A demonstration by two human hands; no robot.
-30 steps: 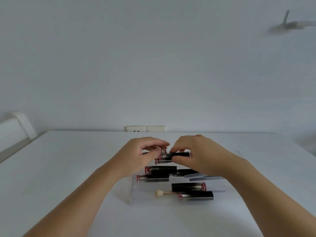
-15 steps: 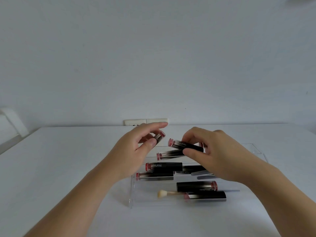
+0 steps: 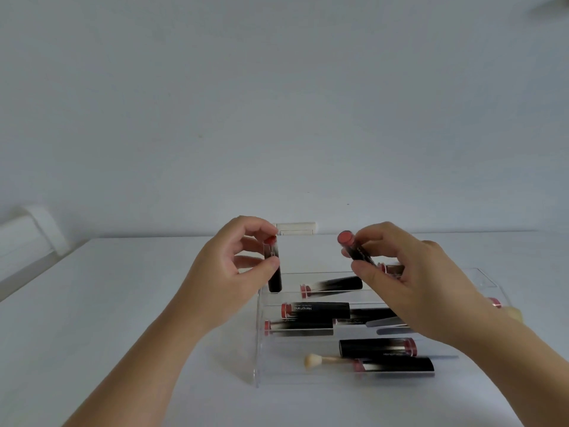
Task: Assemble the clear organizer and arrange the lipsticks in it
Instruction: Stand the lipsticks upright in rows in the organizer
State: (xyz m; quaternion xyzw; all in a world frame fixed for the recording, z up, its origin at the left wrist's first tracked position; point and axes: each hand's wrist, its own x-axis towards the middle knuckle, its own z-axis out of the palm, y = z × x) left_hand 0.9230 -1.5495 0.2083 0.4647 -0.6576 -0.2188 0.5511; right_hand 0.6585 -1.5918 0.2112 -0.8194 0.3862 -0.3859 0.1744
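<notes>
Clear acrylic, that's the organizer [image 3: 261, 343] lying on the white table [image 3: 129, 303], and there's plenty of bare tabletop open to the left of the fingers, with more beyond them up to the wall socket [image 3: 295, 228]. Left hand [image 3: 224, 272] is raised over the organizer's far left corner, thumb and fingertips pinched on an upright lipstick [image 3: 273, 269], red end up, black end low by the back rim. Right hand [image 3: 409, 282] hovers over the middle rows, thumb and forefinger clamped on a tilted lipstick [image 3: 354, 246], its pink end pointing up and left. Between and below both sets of fingers, more lipsticks [image 3: 314, 310] lie flat in the rows; nearest the viewer, a small sponge applicator [image 3: 317, 361] rests beside two more. Both forearms angle in from the bottom corners, wrists lifted
</notes>
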